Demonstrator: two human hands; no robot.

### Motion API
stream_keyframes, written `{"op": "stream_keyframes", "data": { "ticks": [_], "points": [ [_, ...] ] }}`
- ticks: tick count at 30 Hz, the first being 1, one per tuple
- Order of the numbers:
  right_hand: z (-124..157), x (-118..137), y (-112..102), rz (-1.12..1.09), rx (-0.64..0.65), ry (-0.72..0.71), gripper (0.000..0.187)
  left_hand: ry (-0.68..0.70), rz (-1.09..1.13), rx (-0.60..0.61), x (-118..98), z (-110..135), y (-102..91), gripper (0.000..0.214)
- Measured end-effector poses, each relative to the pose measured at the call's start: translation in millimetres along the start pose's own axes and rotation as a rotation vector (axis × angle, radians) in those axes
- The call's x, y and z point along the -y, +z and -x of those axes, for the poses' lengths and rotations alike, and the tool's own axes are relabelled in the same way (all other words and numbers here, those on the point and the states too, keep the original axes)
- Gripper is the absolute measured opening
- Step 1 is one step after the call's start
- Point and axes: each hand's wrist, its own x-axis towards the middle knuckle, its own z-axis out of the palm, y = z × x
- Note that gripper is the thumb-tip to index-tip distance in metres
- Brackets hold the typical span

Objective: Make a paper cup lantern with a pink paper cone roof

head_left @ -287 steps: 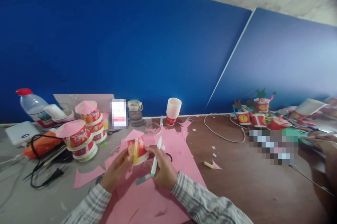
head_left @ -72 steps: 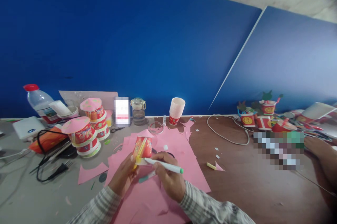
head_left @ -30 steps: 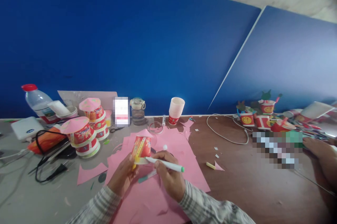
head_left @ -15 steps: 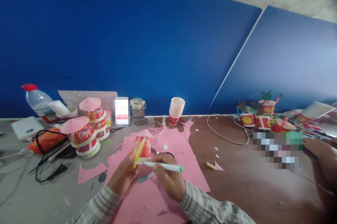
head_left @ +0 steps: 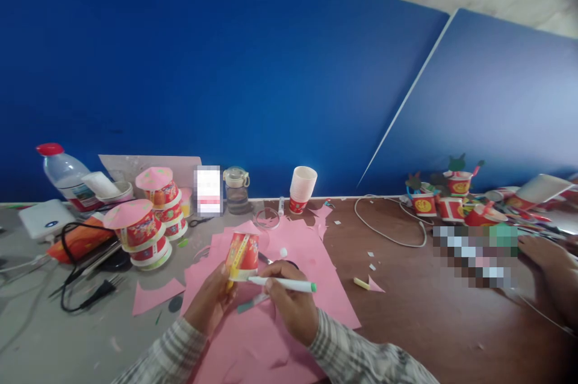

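My left hand (head_left: 214,297) is closed around a red and yellow printed paper cup (head_left: 246,253), which is upside down with its pale rim at the bottom. In my right hand (head_left: 289,303) is a white marker (head_left: 293,284) with a green end, held in a pinch. The marker's tip points left and lies at the cup's rim; whether it touches I cannot tell. Pink paper (head_left: 311,275) spreads beneath both hands. On it lie scissors (head_left: 266,257), partly hidden by my right hand, a small white ball (head_left: 283,251) and a grey-green strip (head_left: 250,304).
Stacked cups with pink cone tops (head_left: 130,215) stand at left, near a black plug cable (head_left: 97,297) and a bottle (head_left: 67,176). A jar (head_left: 237,191) and a cup stack (head_left: 301,191) stand behind the paper. At right are decorated cups (head_left: 424,204) and another person's hand (head_left: 544,251).
The marker tip has shifted slightly right along the cup's rim. Both hands otherwise keep nearly the same position and hold.
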Motion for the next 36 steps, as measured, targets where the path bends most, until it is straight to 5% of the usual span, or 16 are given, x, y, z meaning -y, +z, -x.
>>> {"op": "stream_keyframes", "data": {
  "ticks": [11, 18, 25, 36],
  "points": [
    [-0.8, -1.3, 0.6, -0.151, -0.037, 0.062, 0.013, 0.08, -0.006, -0.03, -2.5, 3.0, 3.7, 0.036],
    [0.1, -3.1, 0.8, -0.041, -0.015, 0.029, 0.012, 0.068, -0.005, -0.034, -2.3, 2.4, 3.0, 0.037],
    [-5.1, -3.3, 0.3, -0.187, -0.128, 0.065, 0.014, 0.066, 0.006, -0.091, -3.8, 3.9, 6.5, 0.042],
    [-2.7, -2.1, 1.5, -0.192, -0.028, 0.081, 0.012, 0.041, 0.022, -0.162, -6.6, 5.8, 9.4, 0.046]
  ]
}}
